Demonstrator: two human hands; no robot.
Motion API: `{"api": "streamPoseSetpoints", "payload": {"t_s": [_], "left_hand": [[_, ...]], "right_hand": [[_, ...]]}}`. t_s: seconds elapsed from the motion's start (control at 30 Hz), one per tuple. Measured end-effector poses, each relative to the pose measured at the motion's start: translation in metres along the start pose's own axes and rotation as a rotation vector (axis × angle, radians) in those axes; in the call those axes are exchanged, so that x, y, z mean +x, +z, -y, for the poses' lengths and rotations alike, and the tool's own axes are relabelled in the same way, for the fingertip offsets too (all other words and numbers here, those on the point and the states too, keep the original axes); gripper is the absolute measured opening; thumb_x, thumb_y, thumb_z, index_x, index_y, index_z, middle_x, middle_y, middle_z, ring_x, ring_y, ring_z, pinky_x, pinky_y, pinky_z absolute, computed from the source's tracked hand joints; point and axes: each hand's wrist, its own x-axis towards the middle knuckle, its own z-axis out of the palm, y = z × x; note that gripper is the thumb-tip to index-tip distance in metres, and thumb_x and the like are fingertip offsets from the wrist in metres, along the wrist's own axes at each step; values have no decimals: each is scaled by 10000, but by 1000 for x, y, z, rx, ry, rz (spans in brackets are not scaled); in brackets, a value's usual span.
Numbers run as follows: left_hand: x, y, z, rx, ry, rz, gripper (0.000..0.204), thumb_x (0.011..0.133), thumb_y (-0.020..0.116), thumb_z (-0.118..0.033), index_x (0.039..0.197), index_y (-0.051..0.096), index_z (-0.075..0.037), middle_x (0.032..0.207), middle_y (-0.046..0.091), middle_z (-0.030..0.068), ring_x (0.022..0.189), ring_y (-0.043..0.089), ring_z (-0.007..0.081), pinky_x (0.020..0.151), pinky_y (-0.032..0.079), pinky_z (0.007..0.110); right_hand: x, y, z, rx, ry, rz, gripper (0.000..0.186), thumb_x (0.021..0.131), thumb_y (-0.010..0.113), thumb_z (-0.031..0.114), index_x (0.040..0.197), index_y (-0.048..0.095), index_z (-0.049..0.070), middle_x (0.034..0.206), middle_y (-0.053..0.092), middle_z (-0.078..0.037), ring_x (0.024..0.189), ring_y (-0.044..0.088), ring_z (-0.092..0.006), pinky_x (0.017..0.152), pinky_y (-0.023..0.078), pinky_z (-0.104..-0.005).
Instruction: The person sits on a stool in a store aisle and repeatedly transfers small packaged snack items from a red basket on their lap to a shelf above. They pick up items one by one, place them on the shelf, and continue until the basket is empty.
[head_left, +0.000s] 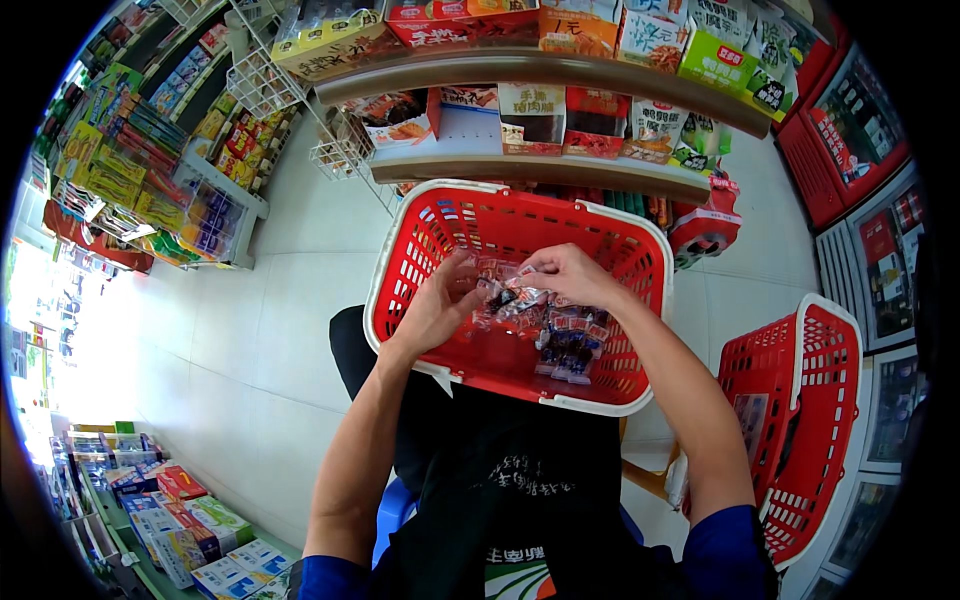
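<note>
Wrapper of clear snack packet (pixel 512 297) sits pinched in your right hand (pixel 572 276); your left hand (pixel 433 312) curls against packet's other side, firmness of hold unclear. Step looks like sorting by hand; next move seems to call for light fingertips, parting wrappers without tearing. Packet is inside red basket (pixel 540 215), dark-blue packets (pixel 570 352) just beside. Beyond: brown-edged snack shelf (pixel 540 172) ahead, second red basket (pixel 832 420) at your right.
</note>
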Motion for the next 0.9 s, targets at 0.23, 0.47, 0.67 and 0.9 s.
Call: {"api": "streamPoseSetpoints", "payload": {"t_s": [0.23,0.47,0.67,0.9], "left_hand": [[-7,9,-4,-82,-134,89,283,970,656,-161,1169,616,37,953,718,73,872,673,117,682,528,253],[-12,13,-10,-494,-150,-22,203,1015,572,-105,1175,612,12,860,713,78,791,716,142,654,558,244],[-10,12,-10,-591,-127,-57,212,1005,562,-46,1202,598,24,941,716,113,823,717,162,760,590,278],[-1,4,3,-478,-92,-98,276,932,645,23,1207,616,16,975,722,75,881,693,129,788,579,269]], "right_hand": [[-24,-14,13,236,-120,-191,249,997,620,219,1082,703,0,836,666,6,657,585,-51,601,495,-215],[-25,-8,24,632,-134,-233,385,1040,508,432,1054,626,65,845,661,-30,710,633,-96,654,507,-235],[-11,3,21,352,-189,-167,226,986,646,268,1005,655,43,845,692,-39,738,652,-86,659,505,-227],[11,14,41,383,-138,-185,184,945,697,165,1028,691,2,889,723,-66,765,679,-102,700,549,-244]]}}
